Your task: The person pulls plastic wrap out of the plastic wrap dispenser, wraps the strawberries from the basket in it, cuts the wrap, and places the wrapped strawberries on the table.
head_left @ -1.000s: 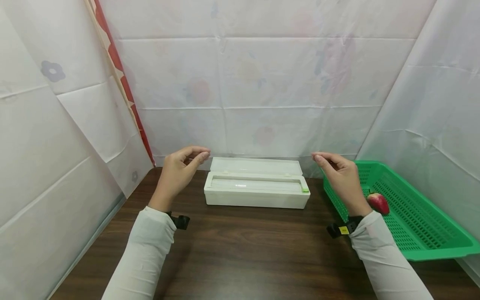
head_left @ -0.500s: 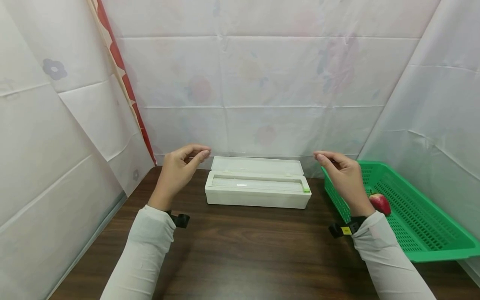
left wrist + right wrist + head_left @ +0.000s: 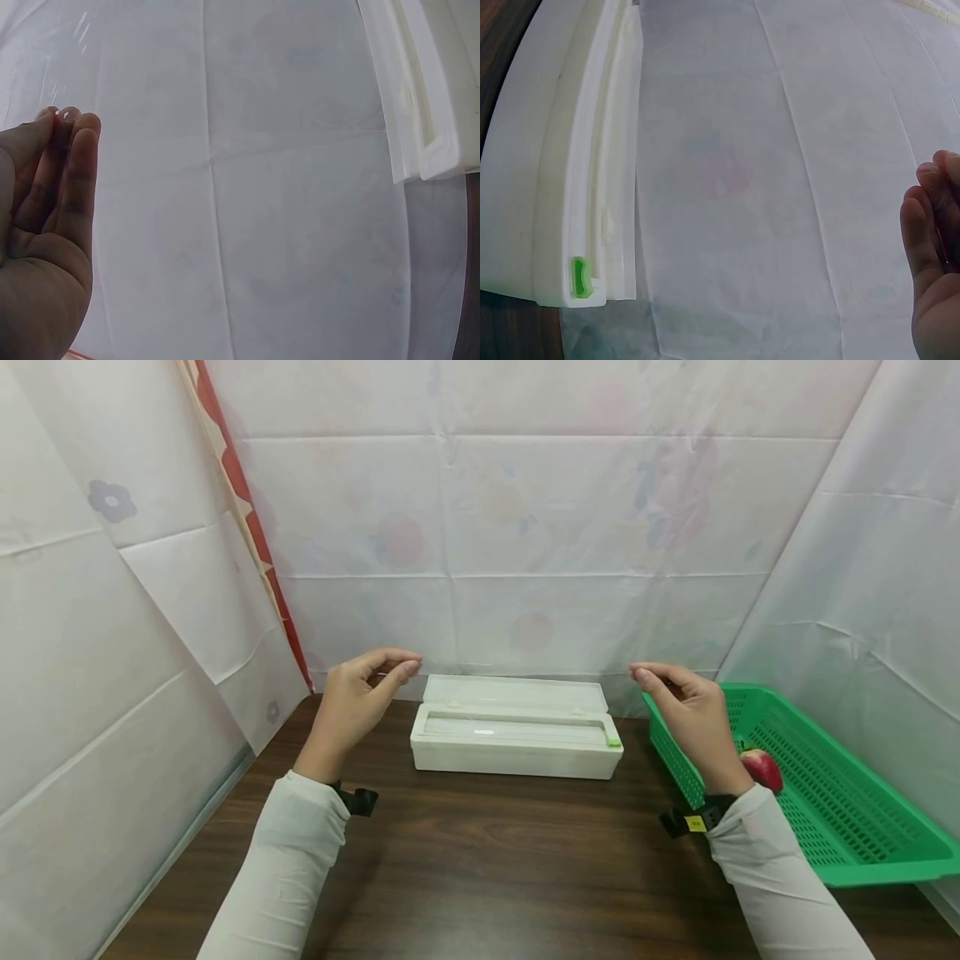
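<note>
My left hand is raised just left of a white cling film dispenser, thumb and fingertips pinched together. Glints by those fingertips in the left wrist view show a sheet of clear cling film. To the dispenser's right my right hand is held at a similar height, its thumb and fingertips pinching in the same way; the film is too transparent to trace between the hands in the head view. The dispenser's lid stands raised at the back, and a green slider sits at its right end.
A green perforated basket stands on the right, partly behind the right forearm. Inside it lies a red fruit, partly hidden by the wrist. The dark wooden table is enclosed by white sheeting at the back and sides.
The right hand has drifted very slightly to the right. The left hand, the dispenser and the basket stay practically in place.
</note>
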Demonstrator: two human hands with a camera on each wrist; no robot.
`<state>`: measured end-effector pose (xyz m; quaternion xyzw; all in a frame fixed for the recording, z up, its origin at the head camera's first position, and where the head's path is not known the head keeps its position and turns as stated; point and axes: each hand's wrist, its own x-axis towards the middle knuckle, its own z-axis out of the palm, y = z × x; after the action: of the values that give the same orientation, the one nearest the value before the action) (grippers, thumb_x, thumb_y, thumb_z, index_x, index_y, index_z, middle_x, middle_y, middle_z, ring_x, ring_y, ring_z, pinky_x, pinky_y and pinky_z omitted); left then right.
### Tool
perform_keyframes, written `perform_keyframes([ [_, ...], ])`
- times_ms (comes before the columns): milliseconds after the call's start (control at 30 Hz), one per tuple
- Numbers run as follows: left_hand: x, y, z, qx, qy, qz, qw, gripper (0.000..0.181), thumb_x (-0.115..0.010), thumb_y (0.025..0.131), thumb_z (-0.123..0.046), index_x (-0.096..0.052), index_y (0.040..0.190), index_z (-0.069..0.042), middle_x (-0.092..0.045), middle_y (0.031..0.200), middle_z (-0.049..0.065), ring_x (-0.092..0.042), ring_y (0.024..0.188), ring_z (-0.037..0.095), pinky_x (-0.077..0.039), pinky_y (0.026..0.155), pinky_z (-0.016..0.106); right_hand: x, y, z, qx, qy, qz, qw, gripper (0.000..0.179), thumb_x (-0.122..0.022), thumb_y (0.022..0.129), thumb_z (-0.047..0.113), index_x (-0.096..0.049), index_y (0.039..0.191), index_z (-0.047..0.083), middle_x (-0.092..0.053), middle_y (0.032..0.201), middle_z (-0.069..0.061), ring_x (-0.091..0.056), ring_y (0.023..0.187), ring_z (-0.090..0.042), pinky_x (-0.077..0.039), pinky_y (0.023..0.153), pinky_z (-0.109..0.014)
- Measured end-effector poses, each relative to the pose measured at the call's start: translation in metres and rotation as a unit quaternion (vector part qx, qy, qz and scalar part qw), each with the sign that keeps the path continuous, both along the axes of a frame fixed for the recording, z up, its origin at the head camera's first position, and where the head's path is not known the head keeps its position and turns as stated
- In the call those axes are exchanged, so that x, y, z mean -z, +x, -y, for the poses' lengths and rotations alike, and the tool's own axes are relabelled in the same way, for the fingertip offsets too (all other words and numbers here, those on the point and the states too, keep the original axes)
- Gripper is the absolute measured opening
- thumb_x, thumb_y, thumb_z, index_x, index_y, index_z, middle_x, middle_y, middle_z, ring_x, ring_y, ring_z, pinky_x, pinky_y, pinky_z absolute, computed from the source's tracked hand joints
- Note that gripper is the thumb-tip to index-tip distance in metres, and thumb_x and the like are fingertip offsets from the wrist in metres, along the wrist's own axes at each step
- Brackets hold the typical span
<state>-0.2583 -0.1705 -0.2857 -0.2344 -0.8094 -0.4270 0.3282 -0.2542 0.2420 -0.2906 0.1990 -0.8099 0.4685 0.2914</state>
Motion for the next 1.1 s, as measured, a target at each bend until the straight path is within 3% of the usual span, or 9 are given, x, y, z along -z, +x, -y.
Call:
perform_keyframes([
  [233, -0.001, 0.002, 0.0, 0.0, 0.001, -0.006, 1.0, 0.018, -0.069, 0.097, -0.024, -0.077, 0.109, -0.013, -0.074, 0.097, -0.003, -0.067, 0.08, 0.01, -0.049, 0.061, 0.02, -0.002, 0.003, 0.0, 0.0, -0.001, -0.007, 1.0, 0.026, -0.061, 0.102, 0.015, -0.071, 0.124, 0.007, -0.07, 0.118, -0.011, -0.064, 0.103, -0.006, -0.05, 0.083, -0.014],
  [533, -0.003, 0.004, 0.0, -0.005, 0.003, -0.014, 0.9999, 0.018, -0.069, 0.097, -0.025, -0.078, 0.108, -0.014, -0.074, 0.095, -0.005, -0.066, 0.078, 0.01, -0.047, 0.059, 0.02, -0.023, 0.028, 0.017, -0.01, -0.003, -0.027, 0.9996, 0.024, -0.059, 0.102, 0.007, -0.069, 0.12, -0.005, -0.069, 0.114, -0.023, -0.064, 0.1, -0.007, -0.049, 0.082, -0.012],
  [833, -0.005, 0.006, 0.0, -0.007, 0.004, -0.016, 0.9998, 0.016, -0.07, 0.097, -0.025, -0.078, 0.108, -0.016, -0.074, 0.095, -0.004, -0.067, 0.079, 0.014, -0.048, 0.06, 0.019, -0.006, 0.005, 0.0, -0.002, 0.003, -0.036, 0.9994, 0.024, -0.061, 0.101, 0.009, -0.072, 0.122, 0.005, -0.071, 0.115, -0.009, -0.064, 0.102, -0.005, -0.049, 0.082, -0.013],
  [967, -0.006, 0.006, 0.0, -0.01, 0.0, -0.021, 0.9997, 0.016, -0.07, 0.096, -0.024, -0.078, 0.107, -0.016, -0.074, 0.095, -0.005, -0.066, 0.079, 0.009, -0.049, 0.061, 0.019, -0.005, 0.004, -0.002, -0.001, 0.004, -0.04, 0.9992, 0.023, -0.062, 0.101, 0.011, -0.073, 0.121, 0.008, -0.07, 0.115, -0.007, -0.064, 0.101, -0.006, -0.05, 0.082, -0.013],
  [1100, -0.007, 0.007, 0.0, -0.013, -0.002, -0.025, 0.9996, 0.015, -0.07, 0.097, -0.024, -0.078, 0.107, -0.016, -0.074, 0.096, -0.005, -0.066, 0.08, 0.008, -0.049, 0.062, 0.019, -0.011, 0.01, 0.003, 0.001, 0.006, -0.04, 0.9992, 0.023, -0.061, 0.101, 0.008, -0.072, 0.121, 0.002, -0.07, 0.115, -0.01, -0.063, 0.101, -0.005, -0.049, 0.081, -0.012],
])
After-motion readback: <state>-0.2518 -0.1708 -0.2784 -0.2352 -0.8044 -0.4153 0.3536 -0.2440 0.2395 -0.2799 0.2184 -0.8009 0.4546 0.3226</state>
